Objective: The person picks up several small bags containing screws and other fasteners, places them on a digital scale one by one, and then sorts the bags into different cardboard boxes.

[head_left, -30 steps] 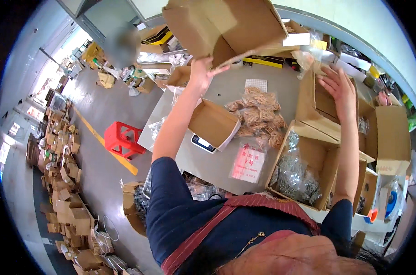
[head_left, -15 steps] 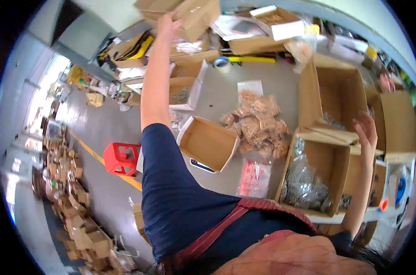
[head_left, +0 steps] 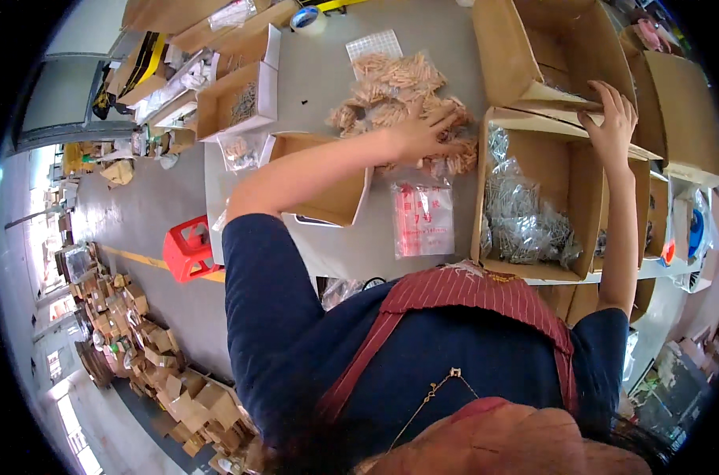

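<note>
My left hand (head_left: 432,136) lies over a pile of clear bags (head_left: 395,79) full of small tan rod-shaped pieces, fingers apart on the bags at the pile's near right side. My right hand (head_left: 614,127) is at the edge between two cardboard boxes, its fingers spread and its thumb held away from them. Below it, the nearer cardboard box (head_left: 561,158) contains clear bags of grey metal pieces (head_left: 525,214). The farther cardboard box (head_left: 549,43) stands open behind. A stack of clear flat bags with red print (head_left: 424,218) rests in front of the pile.
Under my left forearm sits an open shallow carton (head_left: 339,190). Another white-edged carton (head_left: 237,99) with metal pieces stands farther left, near a roll of blue tape (head_left: 304,17). A red stool (head_left: 189,249) is on the floor, with heaped cardboard boxes (head_left: 193,404) beyond.
My left hand has let go of a cardboard box at the far left and come back to the tan bags. The view has shifted, and my right hand remains by the boxes.
</note>
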